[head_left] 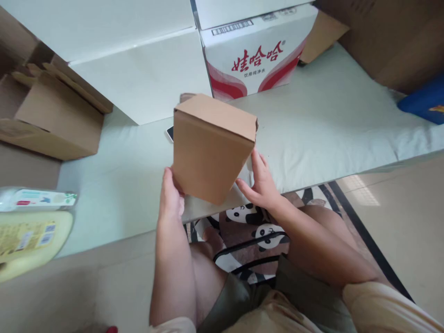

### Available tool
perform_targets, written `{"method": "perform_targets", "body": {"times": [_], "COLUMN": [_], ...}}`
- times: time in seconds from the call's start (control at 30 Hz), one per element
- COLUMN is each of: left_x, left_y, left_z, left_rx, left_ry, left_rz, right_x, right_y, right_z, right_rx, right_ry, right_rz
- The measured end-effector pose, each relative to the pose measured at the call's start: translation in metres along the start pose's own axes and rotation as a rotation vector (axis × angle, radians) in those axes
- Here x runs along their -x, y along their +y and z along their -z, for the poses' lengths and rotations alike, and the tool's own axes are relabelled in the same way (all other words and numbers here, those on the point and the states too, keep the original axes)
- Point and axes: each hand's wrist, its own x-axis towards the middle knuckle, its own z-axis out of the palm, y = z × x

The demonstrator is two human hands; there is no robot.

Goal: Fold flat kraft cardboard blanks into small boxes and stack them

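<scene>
A plain brown cardboard box (211, 157) is held up tilted in front of me, above the cloth-covered surface. My left hand (170, 194) grips its lower left edge, with part of the fingers hidden by the box. My right hand (260, 182) supports its right side. There the fingers reach up along the edge and the thumb lies apart from them, close to the lower right edge. The box's top flap looks folded down. Behind the box, the corner of a phone-like dark object (169, 133) shows on the cloth.
A white carton with red lettering (256, 64) stands at the back, beside a larger white box (145, 74). Open brown cartons (62, 115) are at left, with a yellow bottle (34, 240) in front. A blue object (423, 101) lies at far right. A panda-print item (243, 231) is below the edge.
</scene>
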Motion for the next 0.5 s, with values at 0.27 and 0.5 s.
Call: {"method": "perform_targets", "body": {"times": [0.27,0.5], "left_x": [0.007,0.015], "left_y": [0.001,0.003], "left_z": [-0.001,0.003], "left_rx": [-0.192,-0.461], "left_ry": [-0.073,-0.152], "left_rz": [0.082,0.096], "right_x": [-0.008,-0.012], "right_y": [-0.007,-0.025], "right_z": [0.013,0.021], "right_rx": [-0.125,-0.197], "right_ry": [0.038,0.091], "right_rz": [0.028,0.105]}}
